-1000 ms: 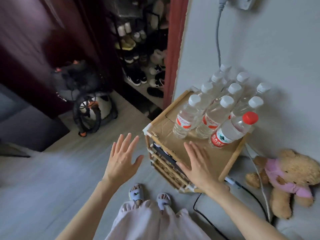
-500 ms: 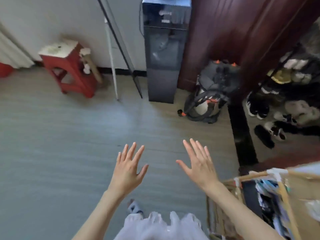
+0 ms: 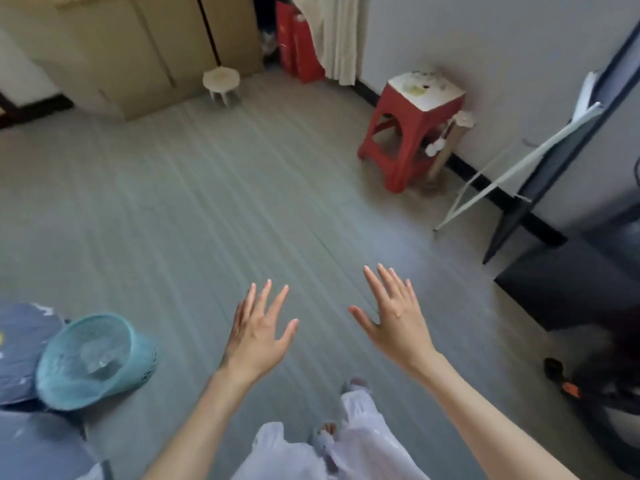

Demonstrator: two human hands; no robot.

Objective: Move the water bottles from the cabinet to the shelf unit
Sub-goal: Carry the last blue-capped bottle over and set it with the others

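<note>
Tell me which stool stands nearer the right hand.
The red stool by the right wall; the small pale round stool stands farther off, near the cabinet.

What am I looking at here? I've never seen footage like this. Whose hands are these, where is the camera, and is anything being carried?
This is one picture from a wide-angle camera worn on a person's head, looking forward and down. No machine is involved. The two bare hands belong to the wearer: the left hand and the right hand are both raised over the floor with fingers spread, and neither holds anything. Below them are the person's pale trousers. Around the room stand a red stool by the wall, a small round stool before a beige cabinet, and a teal basket tipped on its side at the left. No water bottles show in this view.
</note>
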